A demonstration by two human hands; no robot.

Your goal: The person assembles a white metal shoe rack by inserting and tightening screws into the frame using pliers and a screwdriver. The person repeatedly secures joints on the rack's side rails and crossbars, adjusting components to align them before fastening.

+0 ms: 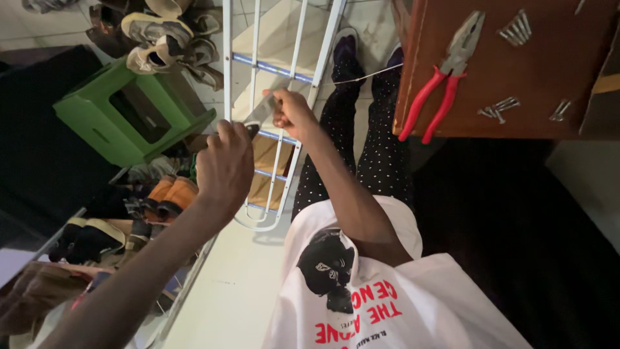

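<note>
Gripping a flat metal blade (259, 111), both hands' fingers clench before the white tubular rack (284, 97).

The left hand (224, 169) covers the handle of the knife (259, 114), so only a blurred stretch of blade shows, and what the right hand (292, 111) pinches cannot be told. The white rack (278, 71) runs off the top edge. The brown surface (516, 77) is cut by the top and right edges; its small metal pieces (515, 29) are too small to identify. The shoes (165, 32) at top left are partly cropped.
</note>
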